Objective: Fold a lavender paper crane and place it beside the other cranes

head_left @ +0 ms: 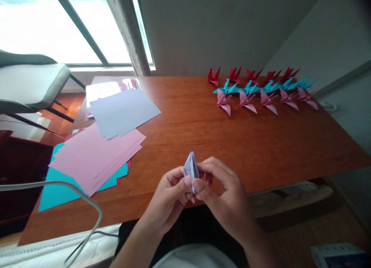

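Observation:
A small folded piece of lavender origami paper (191, 166) stands upright between my hands, its pointed tip up and several layers showing along its right side. My left hand (174, 190) pinches its lower left side between thumb and fingers. From the right, my right hand (222, 185) grips the same piece, thumb near the bottom and index finger along the upper edge. The fingers cover part of its lower half. Both hands are just above the front edge of the wooden table (179, 132).
Rows of red paper cranes (213, 77), blue paper cranes (247, 88) and pink paper cranes (223, 101) stand at the back right. Lavender sheets (124, 109), pink sheets (95, 152) and blue sheets (58, 190) overlap at left. A pale cable (95, 206) loops at front left.

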### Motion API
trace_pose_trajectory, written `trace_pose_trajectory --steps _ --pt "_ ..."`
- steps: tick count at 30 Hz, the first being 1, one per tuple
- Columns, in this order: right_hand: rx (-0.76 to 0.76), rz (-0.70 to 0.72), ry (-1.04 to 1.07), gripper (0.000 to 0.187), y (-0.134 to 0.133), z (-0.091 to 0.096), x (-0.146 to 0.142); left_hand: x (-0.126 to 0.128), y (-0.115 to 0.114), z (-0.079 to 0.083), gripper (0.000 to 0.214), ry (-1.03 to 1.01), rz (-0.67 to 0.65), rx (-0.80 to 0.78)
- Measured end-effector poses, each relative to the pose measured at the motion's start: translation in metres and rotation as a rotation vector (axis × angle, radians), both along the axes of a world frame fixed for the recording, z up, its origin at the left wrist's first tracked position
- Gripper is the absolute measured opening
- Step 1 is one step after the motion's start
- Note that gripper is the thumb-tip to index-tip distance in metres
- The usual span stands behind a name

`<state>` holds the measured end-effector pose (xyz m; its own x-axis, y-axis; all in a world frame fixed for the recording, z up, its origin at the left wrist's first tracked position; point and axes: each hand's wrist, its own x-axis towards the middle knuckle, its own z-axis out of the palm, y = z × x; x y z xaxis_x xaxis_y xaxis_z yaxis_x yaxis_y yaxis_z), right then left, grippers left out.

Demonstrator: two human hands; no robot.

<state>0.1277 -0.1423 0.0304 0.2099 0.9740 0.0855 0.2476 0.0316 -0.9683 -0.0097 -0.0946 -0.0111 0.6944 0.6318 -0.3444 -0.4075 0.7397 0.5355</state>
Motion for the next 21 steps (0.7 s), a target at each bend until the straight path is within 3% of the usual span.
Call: trace_pose_trajectory --steps 11,21 --pt "-0.002 -0.002 0.016 0.008 0.000 0.007 0.001 -0.003 0.001 -0.009 0.017 -0.106 -0.081 -0.053" --pt "-0.017 -0.068 -0.075 0.010 -0.001 0.015 0.012 -0.001 -0.003 -0.006 0.018 0.091 -0.053 0.043"
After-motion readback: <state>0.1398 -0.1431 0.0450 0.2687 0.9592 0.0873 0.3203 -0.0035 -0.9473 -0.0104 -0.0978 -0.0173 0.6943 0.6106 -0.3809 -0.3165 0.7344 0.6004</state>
